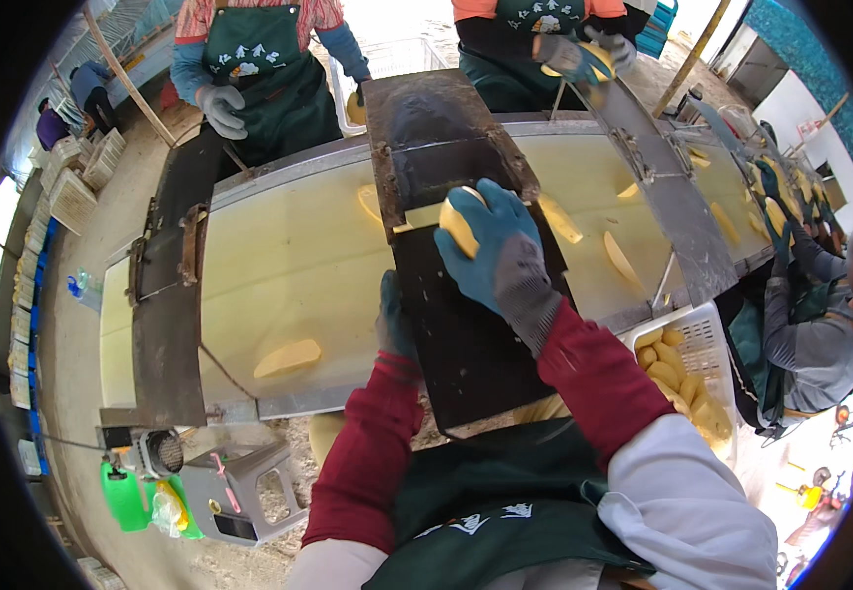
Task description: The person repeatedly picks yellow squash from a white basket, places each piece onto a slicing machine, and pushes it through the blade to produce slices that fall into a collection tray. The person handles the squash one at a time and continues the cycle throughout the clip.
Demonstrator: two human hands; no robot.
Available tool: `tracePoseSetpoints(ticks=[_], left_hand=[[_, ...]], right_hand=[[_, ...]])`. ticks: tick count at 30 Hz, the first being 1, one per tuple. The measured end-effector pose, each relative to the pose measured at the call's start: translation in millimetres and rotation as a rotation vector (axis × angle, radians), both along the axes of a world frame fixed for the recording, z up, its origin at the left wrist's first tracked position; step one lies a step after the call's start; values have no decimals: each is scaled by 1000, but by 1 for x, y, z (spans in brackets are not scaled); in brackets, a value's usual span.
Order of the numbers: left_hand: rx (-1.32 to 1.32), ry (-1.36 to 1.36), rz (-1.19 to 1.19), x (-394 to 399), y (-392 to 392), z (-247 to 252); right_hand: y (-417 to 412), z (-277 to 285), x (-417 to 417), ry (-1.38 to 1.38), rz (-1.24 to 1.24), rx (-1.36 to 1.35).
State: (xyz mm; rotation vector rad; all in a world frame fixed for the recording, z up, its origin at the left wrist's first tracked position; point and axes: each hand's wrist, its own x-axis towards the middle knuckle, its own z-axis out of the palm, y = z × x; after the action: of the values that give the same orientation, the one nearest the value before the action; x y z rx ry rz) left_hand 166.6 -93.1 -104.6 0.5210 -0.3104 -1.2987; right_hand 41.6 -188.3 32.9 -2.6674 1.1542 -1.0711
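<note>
My right hand [489,247], in a blue-coated glove with a grey cuff, presses on a peeled yellow fruit [459,227] that looks like a mango. The fruit rests on a dark slicing board [463,317] that lies across a conveyor belt [286,295]. A pale yellow strip [419,217] crosses the board by the fruit; I cannot tell whether it is a slot or a blade. My left hand [394,321], gloved alike, is at the board's left edge, its fingers partly hidden. Cut yellow slices lie on the belt, one [287,358] to the left and another [622,259] to the right.
A white crate [714,346] of peeled fruit stands at my right. Two aproned co-workers face me across the belt, one with a gloved hand [223,110] lowered. Another person [817,324] works at the right. A grey stool [238,490] stands at lower left by a motor [161,451].
</note>
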Motion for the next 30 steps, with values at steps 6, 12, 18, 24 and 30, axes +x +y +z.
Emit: tracePoseSetpoints(ticks=[6,12,18,24,30], left_hand=[[-237,386,4,-9,-129,-38],[-328,642,23,-19,-170,-31],[-582,971,151,-95,-151,9],[-597,987,198,-97,-147,-3],[-326,674,100,-6,-163,-39]], right_hand=[[-53,-13,45,-28,29,-92],[-125,-6,78,58,49,39],[-23,-3,10,59,151,-73],[-51,-24,14,101,247,-230],[-137,-33,92,117,19,-84]])
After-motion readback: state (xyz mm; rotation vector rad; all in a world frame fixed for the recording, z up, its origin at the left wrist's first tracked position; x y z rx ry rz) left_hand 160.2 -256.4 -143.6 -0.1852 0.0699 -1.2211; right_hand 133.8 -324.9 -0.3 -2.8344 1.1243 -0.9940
